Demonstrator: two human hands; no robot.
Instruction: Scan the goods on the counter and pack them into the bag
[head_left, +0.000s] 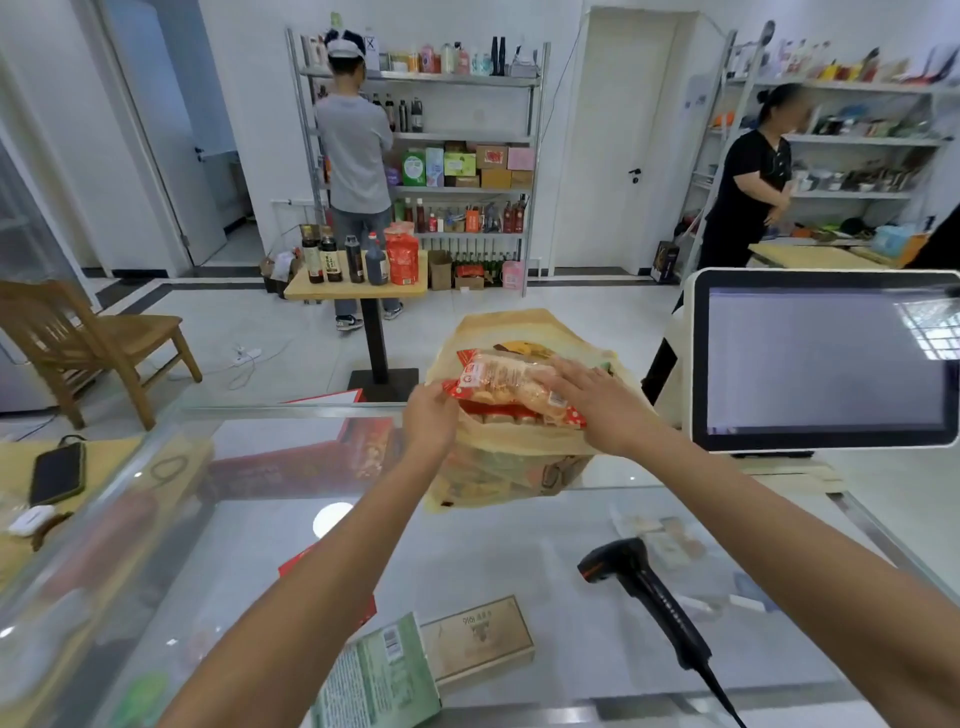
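snack pack (511, 389): red, white dots | bag (519, 457): tan | scanner (644, 587): black | box (379, 675): green

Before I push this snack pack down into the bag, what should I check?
1. Snack pack over the bag mouth: ok.
2. Left hand grips the pack's end: ok.
3. Right hand lies flat on the pack: ok.
4. Room left in the bag: cannot tell.
5. Pack scanned: cannot tell; scanner lies on the counter.
6. Green box and tan box packed: not ok, both on the counter.
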